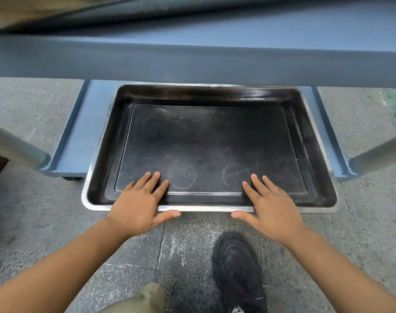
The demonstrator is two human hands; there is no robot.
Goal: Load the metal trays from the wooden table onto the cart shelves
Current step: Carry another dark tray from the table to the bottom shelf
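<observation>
A large metal tray (210, 141) with a dark, scuffed inside lies on the blue bottom shelf (79, 136) of the cart, its near edge jutting out past the shelf over the floor. My left hand (138, 199) lies flat over the tray's near rim on the left, fingers straight inside the tray, thumb stretched along the outside of the rim. My right hand (269, 204) mirrors it on the right, fingers spread on the tray floor and thumb outside the rim.
The cart's upper blue shelf (192, 57) overhangs the tray's far part. Grey cart posts (14, 147) (380, 154) stand at both near corners. My black shoe (237, 272) is on the speckled stone floor just below the tray.
</observation>
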